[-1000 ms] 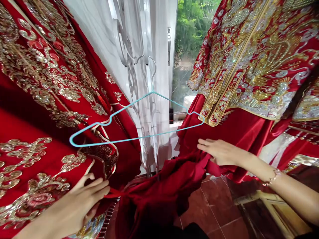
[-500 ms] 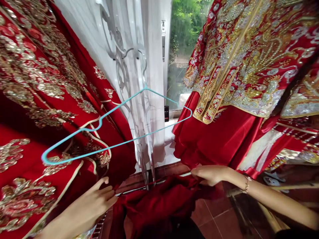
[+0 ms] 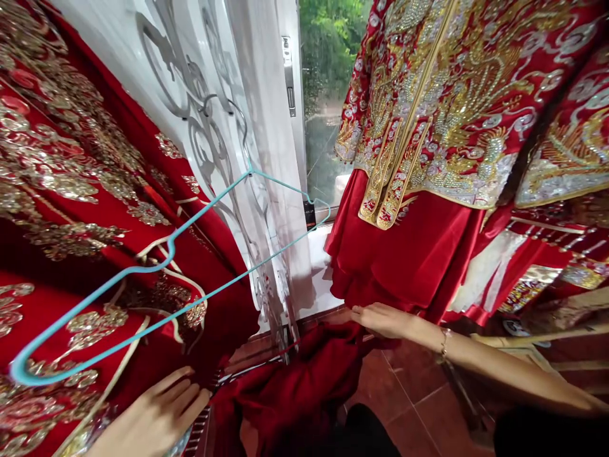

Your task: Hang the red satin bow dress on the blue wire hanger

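A dark red garment (image 3: 295,381) is stretched between my two hands, low in front of me. At its upper right edge, my right hand (image 3: 380,319) grips the cloth with the fingers closed. My left hand (image 3: 155,406) is closed at the garment's left edge, its fingertips partly hidden. Above the cloth, a bare light-blue hanger (image 3: 209,206) hangs by its hook from the white scrollwork rack (image 3: 202,143). No clothing is on this hanger.
Left, a red gown (image 3: 85,197) with gold sequins hangs close to my left hand. Right, a beaded red and gold jacket (image 3: 428,120) hangs over a red satin skirt (image 3: 399,254). A window (image 3: 328,89) and a small black device (image 3: 309,216) stand behind. Floor tiles (image 3: 409,387) are brownish red.
The hanger's near end has come lower and to the left, and looks larger. Both hands and the dark red garment sit slightly further left in view, and the left hand is lower.
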The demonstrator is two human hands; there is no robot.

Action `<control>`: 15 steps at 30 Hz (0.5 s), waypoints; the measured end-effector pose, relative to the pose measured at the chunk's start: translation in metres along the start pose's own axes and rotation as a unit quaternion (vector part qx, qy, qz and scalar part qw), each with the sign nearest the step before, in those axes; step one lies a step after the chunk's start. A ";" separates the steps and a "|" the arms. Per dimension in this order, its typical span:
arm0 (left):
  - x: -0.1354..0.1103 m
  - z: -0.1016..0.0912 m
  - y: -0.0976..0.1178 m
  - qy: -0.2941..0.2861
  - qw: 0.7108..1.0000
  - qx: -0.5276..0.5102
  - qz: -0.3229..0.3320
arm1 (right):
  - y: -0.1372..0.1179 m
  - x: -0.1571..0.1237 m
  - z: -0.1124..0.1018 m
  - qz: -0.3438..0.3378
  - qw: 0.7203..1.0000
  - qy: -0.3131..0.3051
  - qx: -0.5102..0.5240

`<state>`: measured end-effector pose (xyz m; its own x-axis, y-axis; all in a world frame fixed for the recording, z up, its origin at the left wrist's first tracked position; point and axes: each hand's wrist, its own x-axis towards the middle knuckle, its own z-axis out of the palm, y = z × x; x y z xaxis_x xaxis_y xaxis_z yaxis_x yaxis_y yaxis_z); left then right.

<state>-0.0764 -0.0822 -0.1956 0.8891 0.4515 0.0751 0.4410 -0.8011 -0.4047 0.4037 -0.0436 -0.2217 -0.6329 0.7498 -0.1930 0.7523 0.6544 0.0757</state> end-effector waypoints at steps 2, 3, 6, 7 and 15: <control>0.000 -0.005 0.000 0.055 0.998 0.012 0.020 | 0.000 0.004 -0.003 0.023 0.999 0.024 -0.030; -0.002 -0.007 -0.001 0.071 0.997 0.012 0.028 | 0.001 0.005 -0.006 0.035 0.998 0.037 -0.042; -0.017 -0.008 -0.006 0.111 0.994 0.014 0.006 | 0.004 0.004 -0.019 0.075 0.991 0.103 -0.039; -0.024 -0.007 -0.008 0.117 0.993 0.014 -0.012 | 0.006 0.002 -0.024 0.091 0.987 0.131 -0.023; -0.043 -0.010 -0.020 0.210 0.975 0.075 -0.017 | 0.034 -0.017 -0.065 0.024 0.975 0.062 0.214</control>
<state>-0.1220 -0.0899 -0.1815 0.8602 0.2512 0.4438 0.4761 -0.7075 -0.5224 0.4281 -0.0277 -0.1525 -0.5924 0.8019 -0.0777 0.7724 0.5378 -0.3379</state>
